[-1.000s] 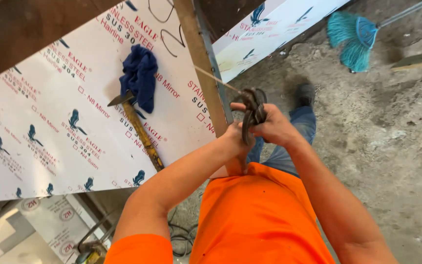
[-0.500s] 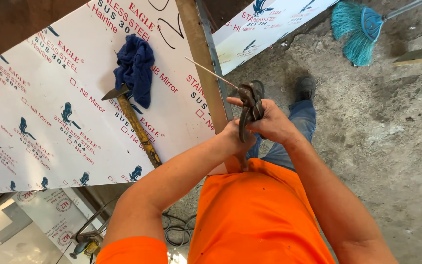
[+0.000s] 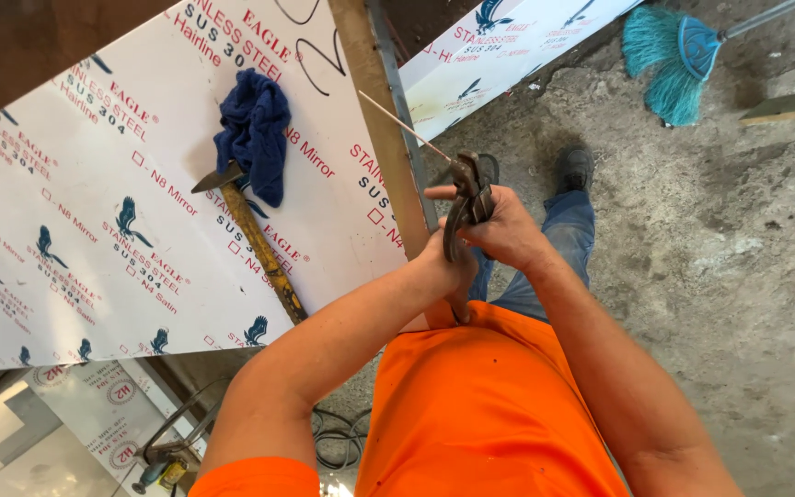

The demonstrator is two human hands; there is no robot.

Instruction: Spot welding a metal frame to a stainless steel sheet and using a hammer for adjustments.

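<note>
Both hands meet at chest height over the bench edge, clamped on 1 pair of pliers (image 3: 465, 198). The tool is dark, worn metal with long curved handles; its nose points up and left and grips a thin, pale, straight rod (image 3: 404, 126) that slants away over the wooden edge strip (image 3: 374, 120). The right hand (image 3: 508, 230) wraps the handles from the far side, index finger stretched along them. The left hand (image 3: 443, 267) closes on the lower handles, touching the right.

On the film-covered sheet (image 3: 94, 230) to the left, well apart: a hammer (image 3: 255, 244) with a yellowish handle, its head partly under a blue rag (image 3: 255, 133). A teal broom (image 3: 669, 55) lies on the concrete floor.
</note>
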